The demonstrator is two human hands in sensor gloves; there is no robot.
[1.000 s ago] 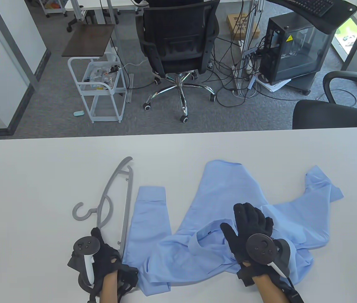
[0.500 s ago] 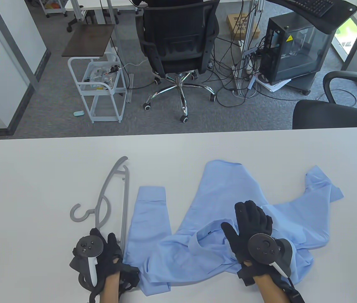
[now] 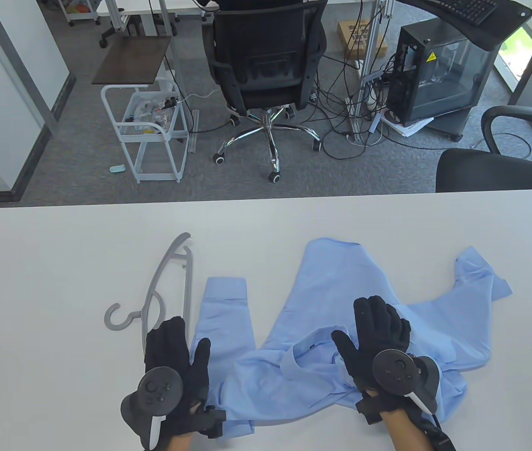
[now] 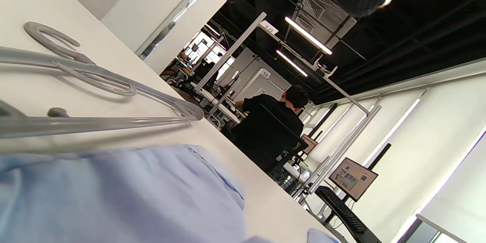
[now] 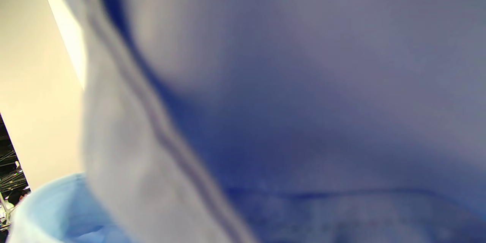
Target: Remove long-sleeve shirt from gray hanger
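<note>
The light blue long-sleeve shirt lies spread on the white table, free of the hanger. The gray hanger lies flat to its left, beside one sleeve. My left hand lies open and flat over the hanger's near end and the sleeve edge. My right hand rests open and flat on the shirt near the collar. In the left wrist view the hanger and the sleeve lie close below. The right wrist view is filled with blurred shirt cloth.
The white table has bare surface to the left and far side. Beyond its far edge stand an office chair, a white cart and a black computer case. Another black chair stands at the right corner.
My left hand has opened from a curled hold at the hanger's near end and now lies flat, moved right and forward. The hanger shifted slightly left, then stayed. My right hand barely moved.
</note>
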